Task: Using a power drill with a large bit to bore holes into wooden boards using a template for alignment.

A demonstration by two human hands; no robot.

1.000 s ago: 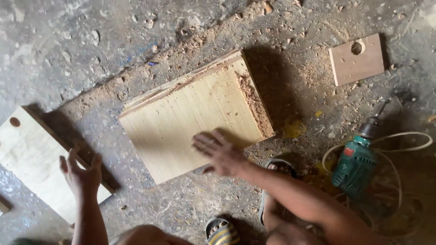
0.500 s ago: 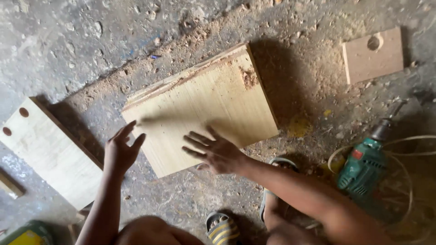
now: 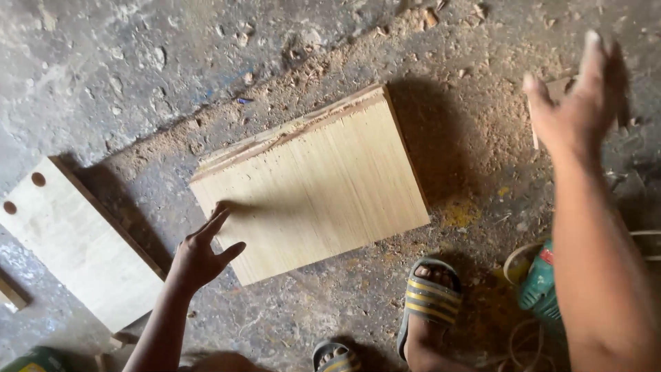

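No packages, labels, signs or screens anywhere on the dusty workshop floor

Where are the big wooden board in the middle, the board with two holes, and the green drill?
big wooden board [image 3: 317,182], head view, middle of its top face
board with two holes [image 3: 79,244], head view, middle of its pale face
green drill [image 3: 540,286], head view, visible green body beside the right arm

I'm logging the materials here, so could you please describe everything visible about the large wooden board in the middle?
The large wooden board is a pale, straight-grained rectangular panel lying flat and askew on the dusty concrete floor. Its far edge is rough and splintered, with sawdust heaped along it. The left hand rests fingertips on its near-left corner; the right hand is raised clear of it.
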